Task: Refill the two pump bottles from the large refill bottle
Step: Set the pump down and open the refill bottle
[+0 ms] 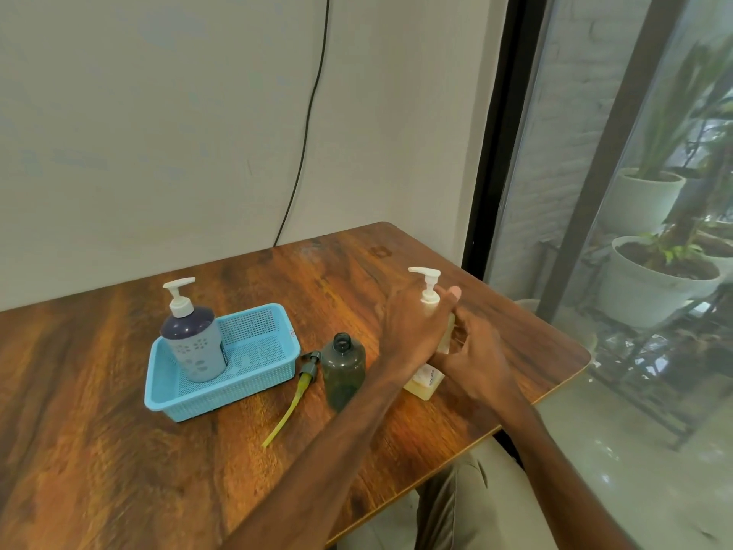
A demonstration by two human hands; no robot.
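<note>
Wood-grain counter (119, 450), brown, set against a pale wall, with a glass pane at its right side.

Blue mesh basket (222, 394), plastic, rectangular, on the counter's left half.

Purple pump bottle (194, 343), white pump fitted, upright in the basket's left end.

Pale pump bottle (425, 387), clear with yellowish liquid at the bottom, white pump fitted, upright near the counter's right edge, between both hands.

Smoky-grey bottle (343, 367), translucent, neck open with no pump, upright on the counter between the basket and the pale pump bottle.

Left hand (416, 331): back toward the camera, laid over the pale pump bottle's upper body, one fingertip showing past the neck. Cannot tell whether the grip is wrapped round the bottle.

Right hand (480, 351): grip apart, fingers loosely spread, tips at the pale pump bottle's right side.

Loose pump (307, 373), dark head with a yellow-green tube, flat on the counter just left of the smoky-grey bottle.
</note>
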